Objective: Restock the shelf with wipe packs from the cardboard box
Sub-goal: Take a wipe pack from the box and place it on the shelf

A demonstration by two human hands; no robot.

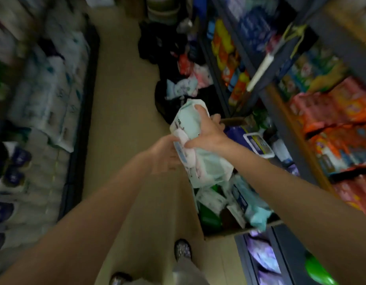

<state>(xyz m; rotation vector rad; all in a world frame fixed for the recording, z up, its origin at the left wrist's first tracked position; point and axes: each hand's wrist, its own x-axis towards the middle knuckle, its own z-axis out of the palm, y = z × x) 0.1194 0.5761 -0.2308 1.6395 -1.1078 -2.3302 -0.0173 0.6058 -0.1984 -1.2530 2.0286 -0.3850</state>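
A pale green and white bundle of wipe packs (193, 128) hangs in the air above the aisle floor. My right hand (209, 134) grips it from the top, fingers curled round its upper end. My left hand (167, 153) touches its left side with fingers fairly straight. Below and to the right stands the cardboard box (235, 231), holding more wipe packs (256, 212) in teal, white and green. The shelf (280, 103) on the right carries orange and red packs. The picture is blurred by motion.
A left shelf (54, 89) holds white and blue packs. Dark bags and loose packs (182, 87) lie on the beige floor farther down the aisle. My shoes (182, 249) stand on the floor beside the box. A green object (317, 272) sits at the bottom right.
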